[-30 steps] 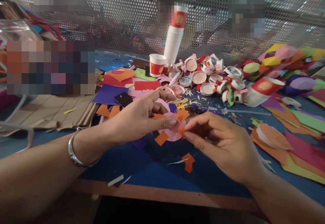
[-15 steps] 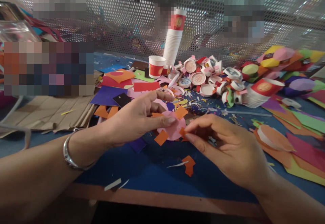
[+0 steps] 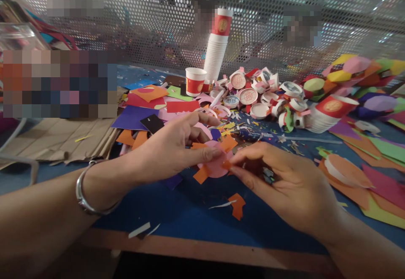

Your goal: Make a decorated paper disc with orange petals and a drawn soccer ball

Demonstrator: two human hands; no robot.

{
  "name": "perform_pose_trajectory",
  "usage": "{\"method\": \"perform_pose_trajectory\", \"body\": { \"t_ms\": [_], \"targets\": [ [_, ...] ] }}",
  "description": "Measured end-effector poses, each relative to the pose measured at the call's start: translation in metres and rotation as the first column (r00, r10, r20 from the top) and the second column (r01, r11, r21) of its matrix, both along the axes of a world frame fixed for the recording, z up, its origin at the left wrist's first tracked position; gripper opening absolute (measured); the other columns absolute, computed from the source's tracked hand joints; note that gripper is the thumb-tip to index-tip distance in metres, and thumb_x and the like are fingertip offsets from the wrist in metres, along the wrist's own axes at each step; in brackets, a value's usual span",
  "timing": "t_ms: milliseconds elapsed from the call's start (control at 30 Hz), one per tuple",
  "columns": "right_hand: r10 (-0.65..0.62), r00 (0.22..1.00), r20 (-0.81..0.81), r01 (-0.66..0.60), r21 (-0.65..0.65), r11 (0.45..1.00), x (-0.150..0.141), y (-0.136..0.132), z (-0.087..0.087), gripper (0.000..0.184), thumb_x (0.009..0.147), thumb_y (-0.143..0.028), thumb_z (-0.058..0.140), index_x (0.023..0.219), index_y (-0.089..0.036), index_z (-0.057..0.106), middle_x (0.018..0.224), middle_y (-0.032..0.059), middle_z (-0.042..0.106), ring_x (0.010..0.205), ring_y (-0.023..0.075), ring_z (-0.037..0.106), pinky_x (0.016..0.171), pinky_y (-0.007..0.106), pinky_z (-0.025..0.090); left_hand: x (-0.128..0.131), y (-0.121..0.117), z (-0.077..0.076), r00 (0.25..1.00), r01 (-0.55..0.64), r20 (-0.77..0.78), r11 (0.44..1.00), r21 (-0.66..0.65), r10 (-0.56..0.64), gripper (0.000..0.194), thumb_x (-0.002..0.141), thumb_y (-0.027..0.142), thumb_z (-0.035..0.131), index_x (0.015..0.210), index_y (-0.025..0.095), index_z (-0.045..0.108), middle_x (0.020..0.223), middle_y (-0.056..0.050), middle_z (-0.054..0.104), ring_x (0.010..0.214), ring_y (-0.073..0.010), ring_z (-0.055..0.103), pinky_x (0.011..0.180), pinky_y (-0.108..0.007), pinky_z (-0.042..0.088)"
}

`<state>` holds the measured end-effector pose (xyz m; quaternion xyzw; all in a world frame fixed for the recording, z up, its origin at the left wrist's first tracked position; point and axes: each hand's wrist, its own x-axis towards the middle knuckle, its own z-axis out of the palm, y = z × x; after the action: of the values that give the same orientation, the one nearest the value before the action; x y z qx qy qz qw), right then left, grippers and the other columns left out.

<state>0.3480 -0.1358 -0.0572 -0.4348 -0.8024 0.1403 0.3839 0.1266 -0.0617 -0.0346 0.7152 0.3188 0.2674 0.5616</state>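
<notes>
My left hand [image 3: 186, 144] is closed on a round pink paper disc [image 3: 218, 170], its thumb lying across the top. Orange paper tabs stick out around the disc; one orange tab [image 3: 201, 174] shows at the lower left and another at the upper right. Between the thumb and forefinger of my right hand [image 3: 275, 182] is a small orange paper piece [image 3: 226, 165], at the disc's right edge. Whether that piece is stuck to the disc I cannot tell. An orange paper scrap [image 3: 238, 206] lies on the blue table below.
A tall stack of paper cups [image 3: 217, 55] stands at the back beside a single cup [image 3: 195, 82]. Cut cup bottoms [image 3: 248, 96] are heaped to its right. Coloured paper sheets [image 3: 136, 116] and brown cardboard [image 3: 63, 139] lie left; a tipped cup stack [image 3: 332, 112] lies right.
The right hand's small orange piece has shifted slightly inward over the disc's edge. The disc has turned a little, and the view has moved slightly.
</notes>
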Motion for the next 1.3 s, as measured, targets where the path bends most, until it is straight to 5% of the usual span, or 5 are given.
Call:
{"method": "perform_pose_trajectory", "body": {
  "t_ms": [200,633,1300],
  "targets": [
    [-0.011,0.999,-0.039,0.006,-0.107,0.994,-0.001,0.000,0.002,0.007,0.098,-0.021,0.067,0.104,-0.025,0.067,0.079,-0.0044,0.071,0.062,0.0082,0.064,0.054,0.018,0.053,0.000,0.002,-0.004,1.000,0.018,0.009,0.998,0.053,-0.018,0.039,0.095,0.022,0.071,0.128,0.014,0.052,0.078,0.004,0.067,0.069,-0.0102,0.064,0.059,-0.021,0.047],
    [-0.087,0.969,-0.229,0.025,-0.262,0.965,-0.005,0.002,-0.006,0.025,0.092,-0.032,0.077,0.108,-0.026,0.059,0.090,-0.0026,0.072,0.067,0.0097,0.068,0.057,0.019,0.056,-0.001,0.000,-0.007,0.999,0.042,0.028,0.996,0.074,-0.044,0.050,0.092,0.023,0.075,0.133,0.014,0.048,0.082,0.002,0.071,0.074,-0.0132,0.070,0.066,-0.024,0.053],
    [-0.095,0.950,-0.299,0.004,-0.289,0.957,-0.006,0.001,-0.004,0.033,0.095,-0.037,0.074,0.116,-0.028,0.049,0.087,-0.0013,0.073,0.062,0.0145,0.069,0.053,0.027,0.055,0.000,-0.001,-0.005,0.996,0.055,0.064,0.998,0.042,-0.058,0.049,0.092,0.020,0.076,0.133,0.015,0.049,0.081,0.001,0.073,0.075,-0.0145,0.072,0.067,-0.025,0.056]
  ]
}}
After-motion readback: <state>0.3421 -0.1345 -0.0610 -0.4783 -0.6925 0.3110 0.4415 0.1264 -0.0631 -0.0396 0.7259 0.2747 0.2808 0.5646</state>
